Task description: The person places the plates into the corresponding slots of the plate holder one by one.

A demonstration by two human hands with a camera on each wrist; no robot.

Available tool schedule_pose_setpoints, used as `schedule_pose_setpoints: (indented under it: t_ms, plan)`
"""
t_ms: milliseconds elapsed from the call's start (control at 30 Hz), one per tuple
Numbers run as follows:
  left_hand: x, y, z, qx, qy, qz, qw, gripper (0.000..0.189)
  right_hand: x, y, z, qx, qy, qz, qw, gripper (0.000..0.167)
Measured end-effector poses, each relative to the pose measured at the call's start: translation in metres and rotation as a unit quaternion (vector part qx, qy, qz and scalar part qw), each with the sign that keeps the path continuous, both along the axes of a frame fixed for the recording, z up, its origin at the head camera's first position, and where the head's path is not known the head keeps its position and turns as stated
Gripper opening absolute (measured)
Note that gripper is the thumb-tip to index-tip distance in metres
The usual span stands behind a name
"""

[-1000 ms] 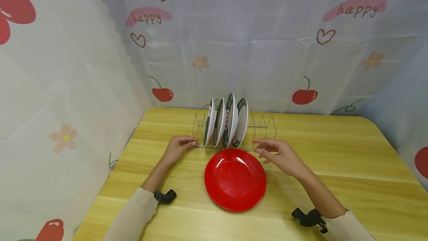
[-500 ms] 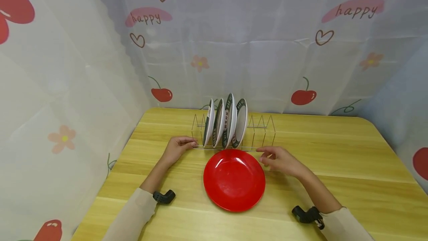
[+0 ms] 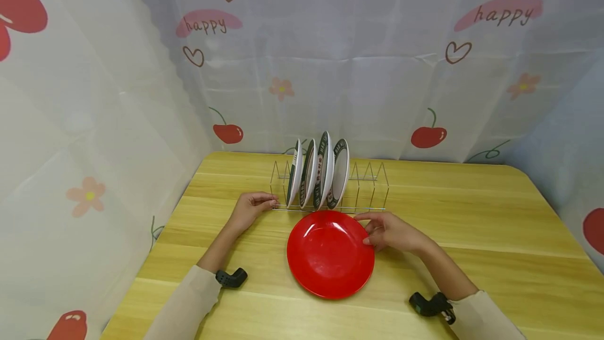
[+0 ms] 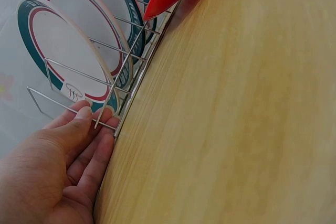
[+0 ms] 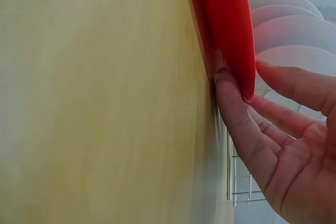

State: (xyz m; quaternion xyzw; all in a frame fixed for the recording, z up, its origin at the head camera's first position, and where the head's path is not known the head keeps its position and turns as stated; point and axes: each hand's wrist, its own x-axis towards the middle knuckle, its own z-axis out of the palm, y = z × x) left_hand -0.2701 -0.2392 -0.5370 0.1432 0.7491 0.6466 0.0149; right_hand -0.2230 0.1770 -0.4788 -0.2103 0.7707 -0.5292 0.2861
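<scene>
A round red plate point(image 3: 330, 256) lies on the table in front of a wire plate rack point(image 3: 373, 209). My right hand point(image 3: 391, 232) is at the plate's right rim. In the right wrist view, the thumb point(image 5: 299, 85) is over the rim and a finger point(image 5: 239, 114) is tucked under it. My left hand point(image 3: 250, 211) pinches the left end of the rack; in the left wrist view, its fingertips point(image 4: 81, 114) are at the wire. Several white plates with green rims point(image 4: 63, 51) stand on edge in the rack's left and middle slots.
The wooden table point(image 3: 472, 224) reaches back to a white curtain point(image 3: 377, 93) printed with cherries and hearts. Another curtain point(image 3: 94, 119) hangs along the left side. Each wrist wears a black camera mount point(image 3: 231, 278).
My right hand has moved from the rack's front wire down and left to the red plate's rim, its thumb now over the edge. My left hand stays on the rack.
</scene>
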Motion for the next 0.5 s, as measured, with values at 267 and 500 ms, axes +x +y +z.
schedule_pose_setpoints:
  t_ms: [267,500]
  plan:
    - [0.0010,-0.0010,0.0018,-0.021,-0.007,0.009,0.9997,0.021,-0.0003,-0.0017,-0.0047,-0.018,-0.008,0.023,0.9995,0.074]
    - [-0.0005,-0.0010,0.0013,-0.014,-0.006,0.004,0.9999,0.021,-0.0018,0.0032,-0.0026,-0.029,-0.020,0.054,0.9979,0.078]
